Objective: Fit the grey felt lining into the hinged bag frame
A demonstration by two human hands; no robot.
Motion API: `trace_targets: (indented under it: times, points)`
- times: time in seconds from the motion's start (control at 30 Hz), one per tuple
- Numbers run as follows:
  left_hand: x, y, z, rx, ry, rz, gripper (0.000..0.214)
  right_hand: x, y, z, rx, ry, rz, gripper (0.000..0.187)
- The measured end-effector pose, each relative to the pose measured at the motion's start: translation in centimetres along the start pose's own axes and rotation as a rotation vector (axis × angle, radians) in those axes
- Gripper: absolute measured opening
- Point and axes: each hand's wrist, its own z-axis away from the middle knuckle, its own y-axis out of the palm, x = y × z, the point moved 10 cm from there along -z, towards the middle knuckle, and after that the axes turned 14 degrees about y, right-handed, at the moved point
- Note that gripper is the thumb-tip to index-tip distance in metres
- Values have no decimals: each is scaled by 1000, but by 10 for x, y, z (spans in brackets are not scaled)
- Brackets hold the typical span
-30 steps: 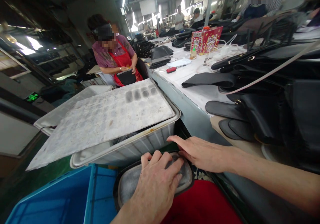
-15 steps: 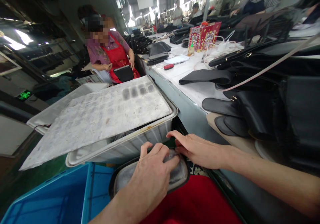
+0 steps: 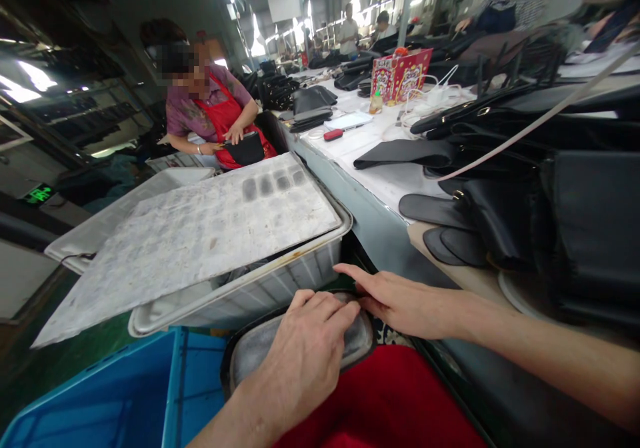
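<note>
A rounded grey piece with a raised black rim [image 3: 257, 345] rests over my lap, its grey face up and looking dusty. Across its middle lies my left hand [image 3: 310, 345], fingers bent and close together, tips at the piece's right end. My right hand [image 3: 400, 301] is at that same right end. Its lower fingers bend in against the rim near the left fingertips, while one finger sticks out to the left above it. What the fingertips pinch is partly hidden. Red cloth [image 3: 395, 395] covers my lap under the piece.
A stained white board [image 3: 215, 235] lies across a white tub [image 3: 280, 275] ahead. A blue crate [image 3: 110, 388] stands at lower left. Black leather parts [image 3: 500, 215] pile on the worktable [image 3: 385, 175] at right. A co-worker in a red apron [image 3: 220, 111] handles a black piece beyond.
The left fingers have flattened and drawn closer together over the piece's right end. My right hand has shifted slightly. The co-worker's hands have come together on the black piece.
</note>
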Motion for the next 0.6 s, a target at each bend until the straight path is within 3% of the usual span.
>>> trace_targets:
  times: [0.33, 0.6]
  points:
    - [-3, 4, -4, 119, -29, -123, 39, 5, -6, -3, -23, -32, -205, 59]
    - [-8, 10, -12, 143, 43, -181, 22, 4, -8, -3, -23, -35, -300, 57]
